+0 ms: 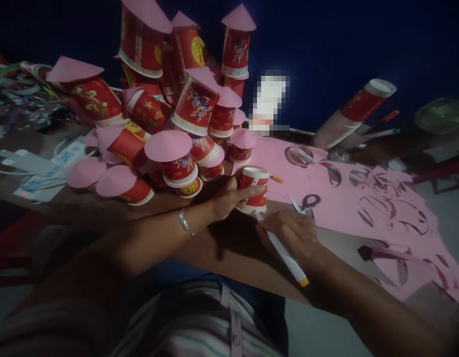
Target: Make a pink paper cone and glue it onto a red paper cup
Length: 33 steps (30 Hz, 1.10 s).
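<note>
I see my left hand point(228, 199) and right hand point(292, 230) bare. Wide silver bracelet point(183, 219) at 8 o'clock, left wrist. Striped top point(188, 332) at 6 o'clock, pale and dark bands, button strip point(235, 322). Dark blue lower garment point(170, 267), 7 o'clock.

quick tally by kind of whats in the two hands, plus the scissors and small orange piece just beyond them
Red paper cup: 1
White pen-shaped tool: 1
Scissors: 1
Small orange piece: 1
Total: 4
</note>
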### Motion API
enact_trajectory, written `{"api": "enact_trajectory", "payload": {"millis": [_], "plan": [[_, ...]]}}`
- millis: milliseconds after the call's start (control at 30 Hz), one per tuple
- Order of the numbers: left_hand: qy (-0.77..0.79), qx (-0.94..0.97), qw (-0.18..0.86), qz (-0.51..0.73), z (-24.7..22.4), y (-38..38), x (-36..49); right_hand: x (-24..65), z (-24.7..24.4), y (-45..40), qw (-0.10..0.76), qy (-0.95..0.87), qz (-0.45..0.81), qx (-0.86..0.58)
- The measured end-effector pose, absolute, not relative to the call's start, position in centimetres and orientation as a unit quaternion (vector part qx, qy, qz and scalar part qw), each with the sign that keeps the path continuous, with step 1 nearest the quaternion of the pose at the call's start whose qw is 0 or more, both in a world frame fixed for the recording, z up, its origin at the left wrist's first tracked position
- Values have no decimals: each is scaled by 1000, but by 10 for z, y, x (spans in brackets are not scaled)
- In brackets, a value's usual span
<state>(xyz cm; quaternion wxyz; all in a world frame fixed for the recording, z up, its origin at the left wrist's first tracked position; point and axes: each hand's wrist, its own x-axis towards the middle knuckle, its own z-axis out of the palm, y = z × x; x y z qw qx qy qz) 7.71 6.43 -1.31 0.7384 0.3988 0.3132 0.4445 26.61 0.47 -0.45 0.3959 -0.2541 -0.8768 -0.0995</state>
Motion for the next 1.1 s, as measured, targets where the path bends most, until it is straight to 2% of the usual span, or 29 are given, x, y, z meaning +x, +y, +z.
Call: {"api": "enact_trajectory", "payload": {"millis": [233,500,1100], "plan": [[298,400,740,452,-11,64,78,265,1,1,403,-864,-87,-289],[298,393,749,442,-15,64,77,265,2,2,399,-884,-94,-226],[297,430,749,407,-12,61,77,265,5,4,367,-897,-90,-228]]}}
